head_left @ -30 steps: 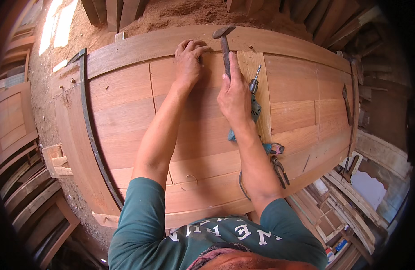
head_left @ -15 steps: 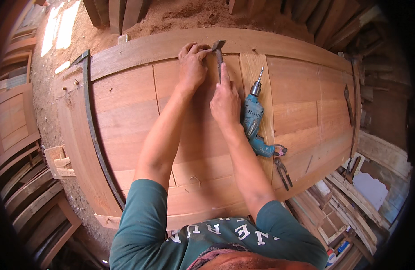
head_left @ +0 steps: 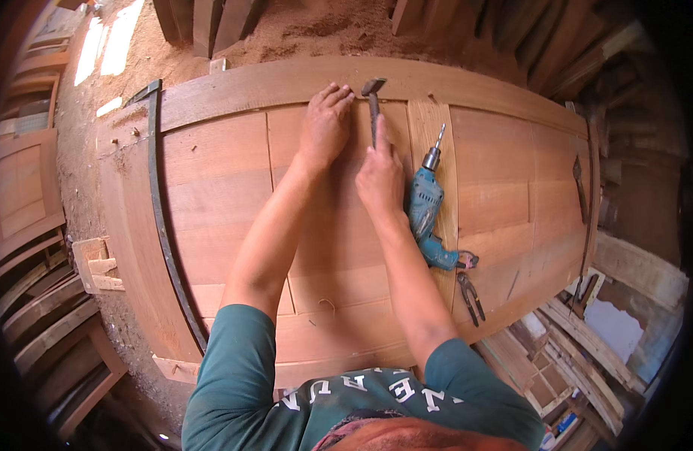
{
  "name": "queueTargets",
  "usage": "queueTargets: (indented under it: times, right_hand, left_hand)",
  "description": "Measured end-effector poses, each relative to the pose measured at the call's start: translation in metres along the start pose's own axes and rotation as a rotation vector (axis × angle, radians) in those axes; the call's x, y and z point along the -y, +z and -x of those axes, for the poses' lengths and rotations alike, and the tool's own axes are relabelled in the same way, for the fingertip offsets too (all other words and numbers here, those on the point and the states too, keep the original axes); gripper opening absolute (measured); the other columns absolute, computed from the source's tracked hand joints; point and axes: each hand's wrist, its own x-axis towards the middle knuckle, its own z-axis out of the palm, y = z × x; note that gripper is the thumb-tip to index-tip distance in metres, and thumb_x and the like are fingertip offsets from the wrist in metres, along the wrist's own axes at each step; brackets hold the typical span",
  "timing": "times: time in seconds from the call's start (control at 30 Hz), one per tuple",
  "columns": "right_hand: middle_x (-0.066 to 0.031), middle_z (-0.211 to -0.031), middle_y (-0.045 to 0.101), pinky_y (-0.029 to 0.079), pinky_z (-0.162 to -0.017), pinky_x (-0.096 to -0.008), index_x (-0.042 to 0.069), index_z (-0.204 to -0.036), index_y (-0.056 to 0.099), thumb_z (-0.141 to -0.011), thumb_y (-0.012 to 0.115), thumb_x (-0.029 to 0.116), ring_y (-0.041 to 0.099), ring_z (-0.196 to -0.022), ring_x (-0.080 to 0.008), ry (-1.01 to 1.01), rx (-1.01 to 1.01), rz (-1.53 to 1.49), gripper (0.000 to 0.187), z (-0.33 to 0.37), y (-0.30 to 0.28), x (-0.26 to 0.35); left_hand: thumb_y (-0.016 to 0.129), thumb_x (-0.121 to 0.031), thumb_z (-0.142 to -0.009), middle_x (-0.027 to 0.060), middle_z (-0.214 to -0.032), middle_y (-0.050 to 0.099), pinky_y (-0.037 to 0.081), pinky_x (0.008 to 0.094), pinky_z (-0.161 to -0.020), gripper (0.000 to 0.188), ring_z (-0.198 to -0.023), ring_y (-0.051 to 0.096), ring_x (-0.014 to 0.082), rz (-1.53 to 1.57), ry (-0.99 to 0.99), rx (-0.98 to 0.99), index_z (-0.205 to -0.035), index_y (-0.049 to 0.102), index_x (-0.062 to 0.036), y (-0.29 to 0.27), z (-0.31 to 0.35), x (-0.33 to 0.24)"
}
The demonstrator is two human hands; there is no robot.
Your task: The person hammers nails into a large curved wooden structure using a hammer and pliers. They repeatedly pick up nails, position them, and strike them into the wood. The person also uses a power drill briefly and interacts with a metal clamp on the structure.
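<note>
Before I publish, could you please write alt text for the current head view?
A bare right hand grips a dark hammer over a brown wooden door; the bare left hand is at its far rail. A blue power drill and dark metal pincers lie to the right.

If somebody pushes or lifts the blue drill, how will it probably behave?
The blue drill lies on its side with its handle jutting out, so it would probably slide rather than roll. Its bulk and metal chuck suggest it is fairly heavy, likely front-heavy.
</note>
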Motion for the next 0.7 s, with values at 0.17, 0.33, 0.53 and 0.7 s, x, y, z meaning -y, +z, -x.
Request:
queueTargets:
  times: [0.17,0.33,0.53,0.7]
  right_hand:
    - [-0.0286,-0.107,0.065,0.057,-0.081,-0.055,0.006,-0.165,0.031,-0.102,0.056,0.002,0.068,-0.094,-0.0481,-0.001,-0.071,-0.062,0.068,0.003,0.002,0.004]
    - [-0.0285,-0.11,0.066,0.057,-0.08,-0.0535,0.007,-0.166,0.029,-0.102,0.054,0.002,0.069,-0.094,-0.0475,-0.069,-0.159,-0.14,0.069,0.003,-0.014,0.012]
    - [-0.0276,-0.106,0.067,0.057,-0.076,-0.0548,0.01,-0.166,0.031,-0.101,0.056,0.003,0.069,-0.09,-0.047,-0.023,-0.035,-0.015,0.07,0.002,-0.008,-0.001]
    - [-0.0304,-0.108,0.066,0.056,-0.082,-0.0552,0.012,-0.167,0.03,-0.101,0.056,0.004,0.069,-0.094,-0.0483,0.011,0.063,0.087,0.072,-0.002,-0.004,-0.007]
  left_hand:
    - [0.065,-0.003,-0.091,0.0124,-0.128,0.075,0.047,0.0454,-0.113,0.026,-0.13,0.064,0.033,-0.026,-0.05,-0.006,-0.114,0.077,-0.0028,-0.003,0.003,-0.002]
    - [0.067,-0.007,-0.091,0.0113,-0.126,0.075,0.048,0.0449,-0.111,0.024,-0.127,0.065,0.032,-0.045,-0.047,-0.012,-0.113,0.078,-0.0029,-0.002,0.004,0.002]
    - [0.069,-0.005,-0.089,0.0104,-0.125,0.076,0.049,0.0444,-0.11,0.026,-0.127,0.066,0.0308,-0.067,-0.047,-0.024,-0.113,0.079,-0.0048,-0.003,0.003,0.002]
    - [0.068,-0.005,-0.09,0.0101,-0.126,0.076,0.049,0.0444,-0.109,0.025,-0.127,0.066,0.031,-0.04,-0.059,-0.011,-0.113,0.078,-0.0051,-0.004,0.001,-0.004]
